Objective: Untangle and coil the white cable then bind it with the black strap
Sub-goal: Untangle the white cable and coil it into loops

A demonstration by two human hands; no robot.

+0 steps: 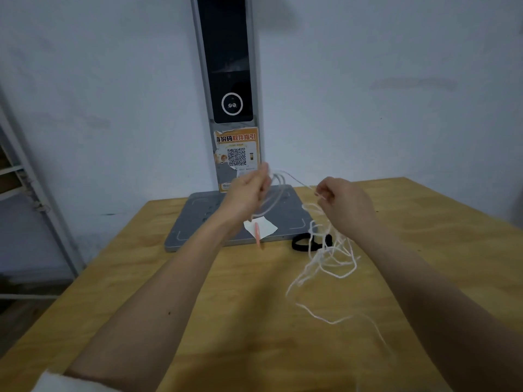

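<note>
A pale, scuffed wall (396,80) backs a wooden table (254,321), and a tall grey stand (226,66) with a dark screen rises from a flat grey base (198,222) at the table's far edge. An orange sticker (237,149) with a square code is stuck on the stand below the screen. On the base lies a small white paper (264,226) with a thin orange stick (258,236) across it, the stick's lower end reaching past the base's front edge.

Both hands are raised above the table. The left hand (247,193) is curled around several loops of the white cable (325,261), which arc down beside its wrist. A single strand runs from those loops across to the right hand (343,200), whose thumb and fingers pinch it. Below the right hand the cable hangs in a loose tangle, and its lower loops and a trailing end lie spread on the wood toward the near right.

The black strap (301,243) lies on the table just in front of the base's right corner, partly behind the hanging tangle. A metal shelf frame (36,199) stands at the left.
</note>
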